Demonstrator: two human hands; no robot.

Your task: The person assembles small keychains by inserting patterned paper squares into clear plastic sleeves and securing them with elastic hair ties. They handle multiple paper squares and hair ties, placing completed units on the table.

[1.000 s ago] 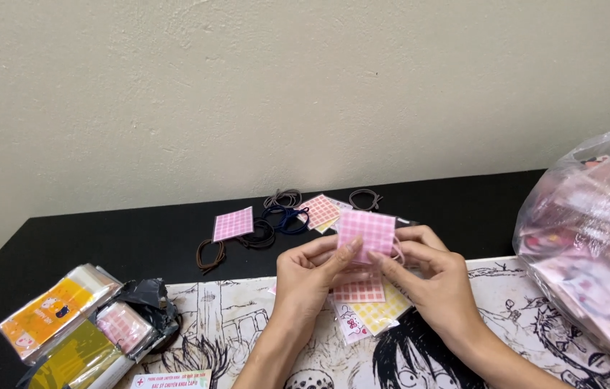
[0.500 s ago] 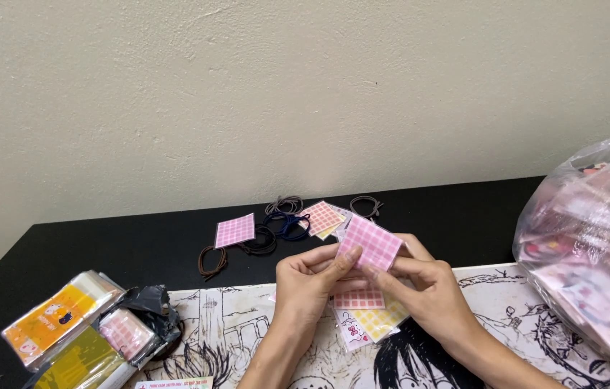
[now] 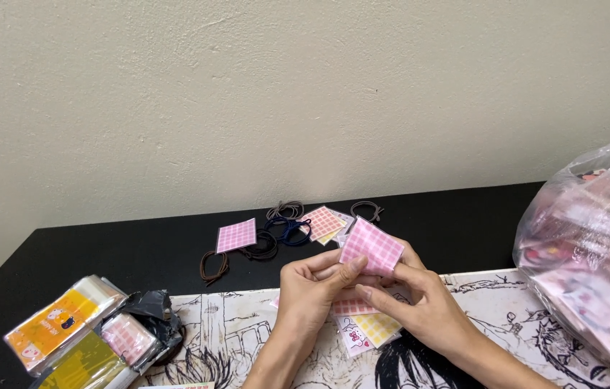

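Note:
Both hands hold a small pink checked square packet (image 3: 371, 246) just above the table, near its middle. My left hand (image 3: 313, 288) pinches its lower left edge with thumb and fingers. My right hand (image 3: 420, 299) grips its lower right side. Under the hands lie more small packets, pink (image 3: 352, 307) and yellow (image 3: 375, 328), on a black-and-white comic-print mat (image 3: 240, 324).
Behind the hands on the black table (image 3: 103, 252) lie a pink checked packet (image 3: 236, 235), an orange checked packet (image 3: 323, 222) and several dark hair ties (image 3: 276, 238). A large clear plastic bag of pink items (image 3: 593, 259) fills the right. Orange and yellow packs (image 3: 67, 328) sit at the left.
The pink checked packet has tilted and shifted slightly to the right in my hands; my fingers have regripped along its lower edge. The camera has dipped a little.

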